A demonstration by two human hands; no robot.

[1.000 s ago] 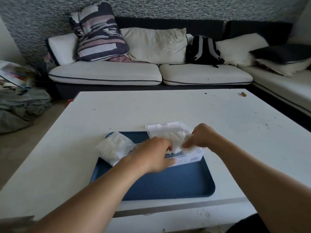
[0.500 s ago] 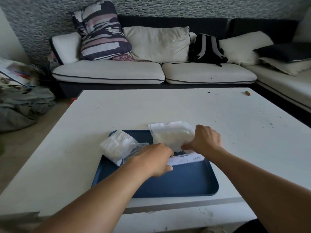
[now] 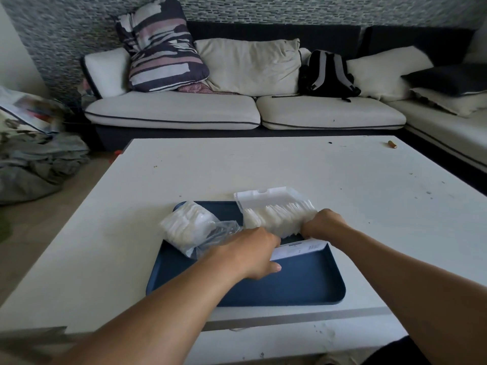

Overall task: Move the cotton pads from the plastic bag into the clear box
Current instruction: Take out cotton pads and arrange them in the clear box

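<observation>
A clear box (image 3: 295, 248) with its white lid (image 3: 266, 197) flipped up at the back sits on the blue tray (image 3: 290, 288). A long row of white cotton pads (image 3: 276, 218) stands in the box's opening. My left hand (image 3: 253, 252) presses on the row's left end and my right hand (image 3: 325, 223) on its right end, fingers curled around the pads. A crumpled plastic bag (image 3: 188, 227) with more pads inside lies at the tray's left back corner, beside my left hand.
The tray rests on a white table (image 3: 263, 167) near its front edge. A small brown object (image 3: 392, 144) lies at the table's far right. A sofa (image 3: 237, 109) with cushions and a black backpack (image 3: 328, 73) stands behind.
The hands have spread apart along the pad row, which now looks longer and stands in the box. The view has shifted slightly.
</observation>
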